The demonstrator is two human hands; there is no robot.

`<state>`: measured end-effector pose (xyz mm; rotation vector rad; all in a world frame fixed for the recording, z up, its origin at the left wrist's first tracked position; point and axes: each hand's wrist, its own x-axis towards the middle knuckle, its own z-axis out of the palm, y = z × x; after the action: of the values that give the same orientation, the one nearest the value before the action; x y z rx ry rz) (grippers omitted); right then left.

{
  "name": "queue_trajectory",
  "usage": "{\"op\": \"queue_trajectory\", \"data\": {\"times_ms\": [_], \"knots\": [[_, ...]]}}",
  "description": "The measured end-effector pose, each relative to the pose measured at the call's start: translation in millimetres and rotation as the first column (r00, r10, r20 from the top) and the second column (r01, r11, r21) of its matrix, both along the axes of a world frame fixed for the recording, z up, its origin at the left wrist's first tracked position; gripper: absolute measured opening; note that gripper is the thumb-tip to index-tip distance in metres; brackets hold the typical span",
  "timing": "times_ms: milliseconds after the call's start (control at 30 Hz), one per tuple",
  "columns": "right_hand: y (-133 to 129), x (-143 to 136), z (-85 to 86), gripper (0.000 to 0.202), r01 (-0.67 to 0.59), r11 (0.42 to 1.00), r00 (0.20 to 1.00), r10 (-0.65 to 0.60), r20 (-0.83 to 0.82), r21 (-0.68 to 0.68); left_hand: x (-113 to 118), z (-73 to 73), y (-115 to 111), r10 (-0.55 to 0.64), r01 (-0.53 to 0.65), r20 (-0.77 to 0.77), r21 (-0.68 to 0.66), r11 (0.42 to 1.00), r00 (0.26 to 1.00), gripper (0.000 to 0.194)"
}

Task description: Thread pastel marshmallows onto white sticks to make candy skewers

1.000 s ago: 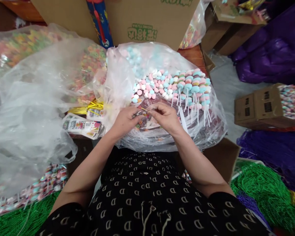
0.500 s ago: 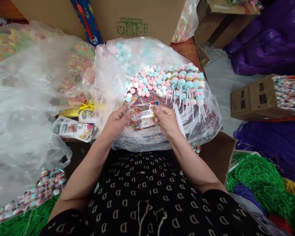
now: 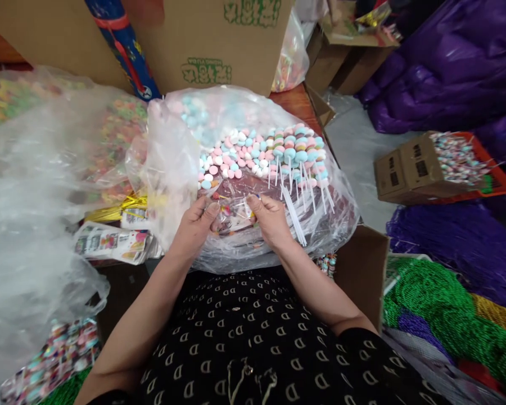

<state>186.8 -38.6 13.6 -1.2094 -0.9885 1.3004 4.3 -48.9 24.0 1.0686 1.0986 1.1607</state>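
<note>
In the head view my left hand (image 3: 193,229) and my right hand (image 3: 272,220) pinch opposite ends of a small clear plastic packet (image 3: 237,209) with coloured print. Thumbs lie on top; the packet's contents are too unclear to make out. Just beyond it, loose pink, blue and white marshmallows (image 3: 227,156) lie on a large clear plastic bag (image 3: 320,222). Several marshmallow skewers (image 3: 300,147) rest to the right, their white sticks pointing toward me. A bundle of bare white sticks (image 3: 294,216) lies beside my right hand.
Printed packets (image 3: 112,242) and yellow twist ties (image 3: 120,208) lie at left, near a big bag of ring-shaped sweets (image 3: 122,129). A cardboard box (image 3: 172,45) stands behind. On the floor at right are a filled carton (image 3: 409,169) and green strands (image 3: 430,295).
The camera view has shifted, so the bench sits lower and further left in the picture. Both hands still grip the packet, which shows less clearly than before.
</note>
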Motion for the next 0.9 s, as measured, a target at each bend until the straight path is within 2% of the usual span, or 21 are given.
{"op": "queue_trajectory", "data": {"times_ms": [133,333,533,667,800,900], "knots": [[1.1,-0.2,3.6,0.052,-0.065,0.998,0.995,0.063,-0.075,-0.023,5.1,-1.4,-0.9,0.037,-0.037,-0.021,-0.010,0.999,0.999,0.056],[1.0,5.8,0.9,0.065,0.036,0.997,0.999,-0.039,-0.036,-0.067,2.7,-0.3,-1.3,-0.071,0.069,-0.037,-0.055,0.996,0.997,0.040],[-1.7,6.6,5.6,0.052,-0.058,0.998,0.993,0.055,-0.100,-0.021,8.3,-4.9,-0.4,0.052,-0.052,0.001,-0.059,0.997,0.999,0.050],[-5.9,2.8,2.2,0.064,0.024,0.999,0.996,-0.028,-0.089,-0.042,17.1,-4.4,-2.6,0.069,-0.069,0.025,0.000,0.998,0.997,0.055],[-4.7,2.0,-2.8,0.072,0.073,0.996,0.996,-0.074,-0.041,-0.041,23.4,-1.3,-3.8,0.118,-0.116,0.072,-0.023,0.993,0.990,0.058],[-5.9,9.2,10.7,0.063,0.105,0.994,0.993,-0.107,0.049,0.038,23.1,1.9,-2.5,0.223,-0.213,0.137,-0.083,0.973,0.965,0.061]]}}
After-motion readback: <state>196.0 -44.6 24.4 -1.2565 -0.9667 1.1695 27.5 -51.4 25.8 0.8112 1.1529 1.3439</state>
